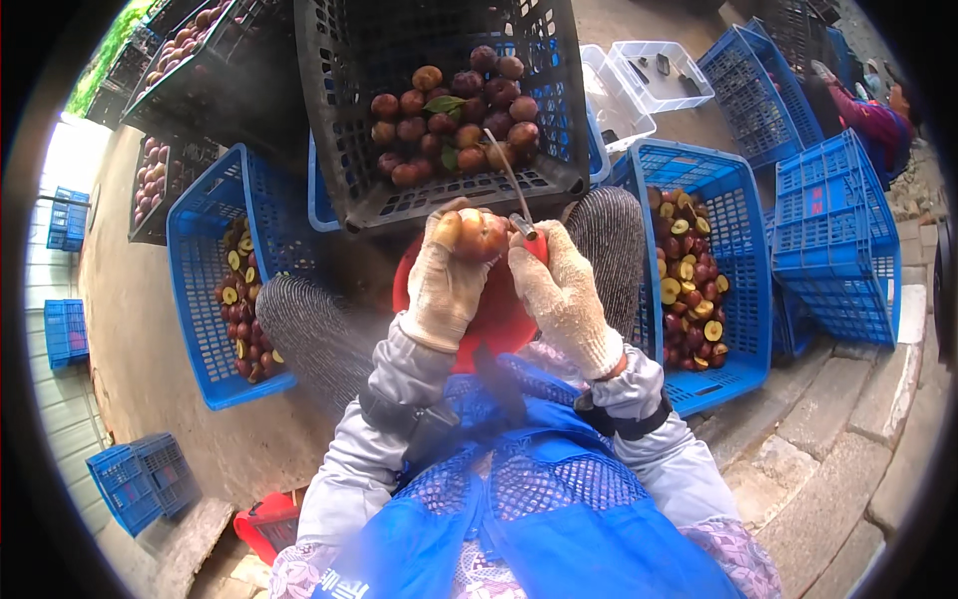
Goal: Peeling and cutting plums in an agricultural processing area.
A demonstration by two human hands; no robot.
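My left hand [443,290], in a cream glove, is closed around a reddish-orange plum [482,236] and holds it up in front of me. Beside it, my gloved right hand [567,299] grips the red handle of a knife [513,180]. Its thin blade points up and away, over the dark crate. The knife's handle end is close to the plum; whether they touch I cannot tell. Below both hands, between my knees, a red basin [494,324] is partly hidden. Whole plums [459,120], with a few green leaves, lie in the tilted black crate [369,205] ahead.
Blue crates with cut plums stand at my left [205,364] and right [743,344]. Stacked blue crates [833,235] and a clear plastic tub [659,75] are farther right. Black crates of plums [215,95] rise at the far left. Another person [878,125] is at the upper right.
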